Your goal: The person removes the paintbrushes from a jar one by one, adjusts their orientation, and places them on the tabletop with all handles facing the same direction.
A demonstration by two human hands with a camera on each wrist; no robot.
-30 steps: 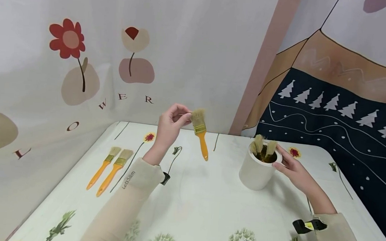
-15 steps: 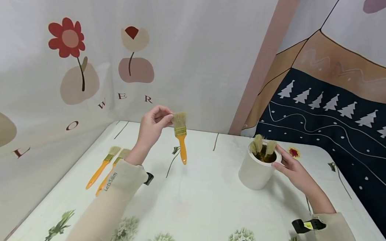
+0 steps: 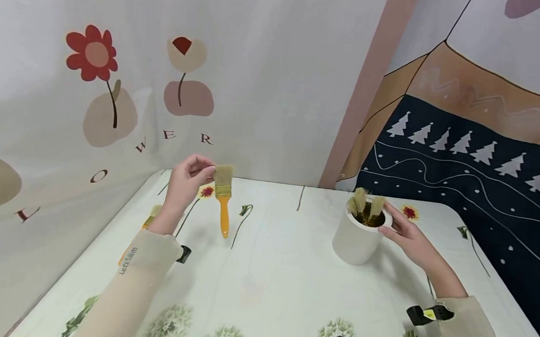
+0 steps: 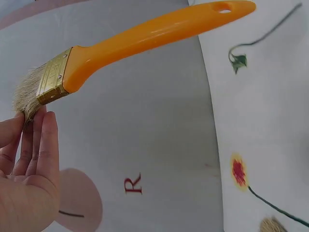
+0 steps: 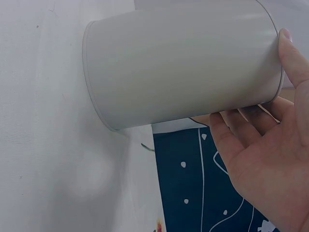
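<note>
Left hand (image 3: 186, 181), pinching flat paintbrush (image 3: 223, 191) by its bristles (image 3: 223, 175), just swung further left, well apart from white canister (image 3: 356, 243) gripped by right hand (image 3: 405, 234); brush not yet laid down.

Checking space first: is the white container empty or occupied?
Occupied: in the head view, brush bristles stick out of the white container.

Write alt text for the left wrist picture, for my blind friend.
A left hand pinches an orange-handled paintbrush by its bristles. Behind it are a grey backdrop with a red R and a white flowered tabletop.
</note>
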